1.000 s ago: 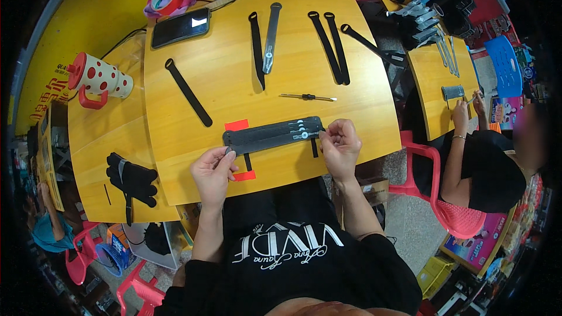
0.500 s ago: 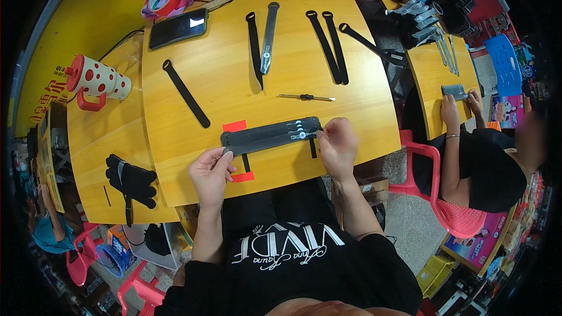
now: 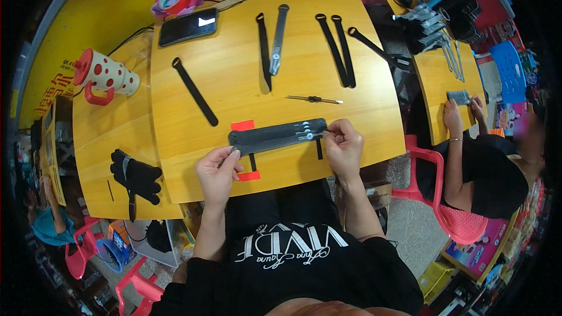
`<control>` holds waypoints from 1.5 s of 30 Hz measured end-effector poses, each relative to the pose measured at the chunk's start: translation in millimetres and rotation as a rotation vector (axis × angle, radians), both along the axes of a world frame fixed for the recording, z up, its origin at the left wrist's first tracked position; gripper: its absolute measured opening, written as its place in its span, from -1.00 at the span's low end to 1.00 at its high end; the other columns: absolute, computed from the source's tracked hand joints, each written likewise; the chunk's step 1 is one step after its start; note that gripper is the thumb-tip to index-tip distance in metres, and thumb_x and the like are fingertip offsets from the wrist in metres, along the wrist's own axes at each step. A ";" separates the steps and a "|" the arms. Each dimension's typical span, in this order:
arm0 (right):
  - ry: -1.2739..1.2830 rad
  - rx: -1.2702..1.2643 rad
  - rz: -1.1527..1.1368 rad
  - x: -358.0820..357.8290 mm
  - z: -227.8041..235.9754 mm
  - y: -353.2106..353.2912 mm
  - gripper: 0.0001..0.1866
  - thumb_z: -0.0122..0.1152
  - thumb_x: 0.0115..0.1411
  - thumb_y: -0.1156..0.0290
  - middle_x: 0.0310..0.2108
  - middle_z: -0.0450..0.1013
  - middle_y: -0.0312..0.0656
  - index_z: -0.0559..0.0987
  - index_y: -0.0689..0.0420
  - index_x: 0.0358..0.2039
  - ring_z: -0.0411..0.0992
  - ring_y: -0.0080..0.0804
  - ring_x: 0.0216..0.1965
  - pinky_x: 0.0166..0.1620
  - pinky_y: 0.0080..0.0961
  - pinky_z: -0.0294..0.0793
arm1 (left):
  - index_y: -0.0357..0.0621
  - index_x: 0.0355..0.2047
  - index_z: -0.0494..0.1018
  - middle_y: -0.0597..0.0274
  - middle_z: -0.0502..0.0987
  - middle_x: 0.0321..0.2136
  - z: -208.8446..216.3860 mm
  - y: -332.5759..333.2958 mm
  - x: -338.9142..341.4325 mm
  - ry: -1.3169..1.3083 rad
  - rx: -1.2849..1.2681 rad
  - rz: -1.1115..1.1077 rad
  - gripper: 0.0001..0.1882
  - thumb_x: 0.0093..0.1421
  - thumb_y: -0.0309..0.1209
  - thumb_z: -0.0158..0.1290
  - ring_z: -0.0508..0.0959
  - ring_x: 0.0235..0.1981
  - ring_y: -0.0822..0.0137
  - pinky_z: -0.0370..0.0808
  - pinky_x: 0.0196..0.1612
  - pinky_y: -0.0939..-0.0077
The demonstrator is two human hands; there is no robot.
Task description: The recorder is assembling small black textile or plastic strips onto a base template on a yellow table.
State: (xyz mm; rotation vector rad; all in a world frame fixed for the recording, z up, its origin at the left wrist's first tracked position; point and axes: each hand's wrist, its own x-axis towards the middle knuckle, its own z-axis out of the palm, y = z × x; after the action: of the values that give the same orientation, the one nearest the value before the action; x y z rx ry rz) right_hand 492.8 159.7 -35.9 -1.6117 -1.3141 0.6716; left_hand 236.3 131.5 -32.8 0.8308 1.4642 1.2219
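Observation:
A flat stack of dark hook-and-loop straps (image 3: 266,137) lies slantwise near the table's front edge, with white print at its right end. At its left end, the thumb and fingers of my left hand (image 3: 216,171) pinch the corner. My right hand (image 3: 344,145) pinches the other end between thumb and fingertips. Beneath the stack, two narrow black strips (image 3: 319,149) stick out toward me. Red tape (image 3: 249,176) marks the table below it, and another red piece (image 3: 243,124) shows above. A thin double-ended tool (image 3: 314,99) lies just beyond.
Single black straps (image 3: 195,90) with looped ends lie spread across the table (image 3: 234,70). A phone (image 3: 188,26), a dotted tumbler (image 3: 105,79) and a bundle of black straps (image 3: 136,177) are at left. At right, a person (image 3: 486,169) handles a grey piece at another table.
The whole view has shifted slightly to the right. My right hand's fingers have turned and now pinch the stack's right end more visibly; my left hand keeps its place at the left end.

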 end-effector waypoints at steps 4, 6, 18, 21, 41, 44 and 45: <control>0.034 -0.009 0.008 4.3 -4.8 -1.6 -0.96 0.14 0.00 0.69 -0.66 0.38 -0.21 0.49 0.29 -0.52 0.34 -0.57 -0.61 -0.51 -0.63 0.33 | -0.37 -0.40 0.55 0.23 0.53 -0.59 -2.4 0.6 6.6 0.170 0.057 -0.023 -0.93 0.13 -0.58 0.14 0.48 -0.63 0.52 0.41 -0.60 0.63; 0.011 0.005 0.006 7.4 -3.5 -2.8 -0.96 0.14 0.01 0.69 -0.66 0.36 -0.24 0.49 0.29 -0.51 0.31 -0.63 -0.60 -0.50 -0.65 0.31 | -0.39 -0.49 0.53 0.12 0.49 -0.68 -2.1 5.4 5.6 0.516 0.183 -0.100 -0.90 0.09 -0.55 0.16 0.48 -0.67 0.40 0.37 -0.60 0.50; 0.084 -0.056 0.024 5.7 -5.2 -4.1 -0.94 0.16 0.01 0.72 -0.66 0.34 -0.36 0.50 0.30 -0.52 0.20 -0.72 -0.60 -0.53 -0.70 0.20 | -0.40 -0.62 0.46 -0.02 0.41 -0.78 13.0 11.9 -1.0 0.798 0.192 -0.218 -0.79 0.07 -0.50 0.16 0.42 -0.76 0.22 0.24 -0.65 0.40; 0.070 -0.061 0.034 7.1 -7.3 -4.6 -0.94 0.17 0.01 0.72 -0.66 0.33 -0.36 0.50 0.30 -0.52 0.20 -0.72 -0.59 -0.52 -0.71 0.20 | -0.39 -0.63 0.46 -0.05 0.41 -0.78 15.5 13.7 -1.4 0.852 0.169 -0.243 -0.78 0.07 -0.49 0.16 0.43 -0.76 0.17 0.25 -0.66 0.38; 0.000 -0.019 0.046 8.8 -8.0 -5.9 -0.95 0.21 0.03 0.69 -0.64 0.37 -0.32 0.53 0.31 -0.51 0.24 -0.68 -0.58 -0.50 -0.68 0.23 | -0.35 -0.70 0.45 -0.12 0.42 -0.75 21.4 23.0 -6.8 0.931 0.076 -0.313 -0.71 0.05 -0.40 0.18 0.48 -0.67 -0.04 0.33 -0.58 0.19; -0.004 0.021 0.068 9.3 -10.3 -5.5 -0.96 0.21 0.05 0.68 -0.63 0.37 -0.31 0.53 0.31 -0.51 0.25 -0.67 -0.57 -0.49 -0.68 0.24 | -0.36 -0.71 0.44 -0.14 0.42 -0.74 22.9 21.6 -7.2 0.933 0.063 -0.310 -0.69 0.05 -0.39 0.18 0.49 -0.65 -0.07 0.35 -0.56 0.15; -0.005 0.025 0.068 8.8 -9.7 -5.7 -0.96 0.21 0.05 0.68 -0.63 0.37 -0.31 0.53 0.31 -0.51 0.25 -0.67 -0.57 -0.49 -0.68 0.24 | -0.37 -0.71 0.43 -0.14 0.41 -0.75 23.0 20.6 -7.2 0.922 0.076 -0.293 -0.70 0.05 -0.40 0.17 0.49 -0.65 -0.08 0.35 -0.55 0.14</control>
State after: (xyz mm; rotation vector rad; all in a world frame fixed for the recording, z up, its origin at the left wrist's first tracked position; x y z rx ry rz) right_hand 501.6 154.1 -45.6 -1.5555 -1.3815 0.6898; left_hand 229.1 152.1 -9.8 1.7352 1.9029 0.6748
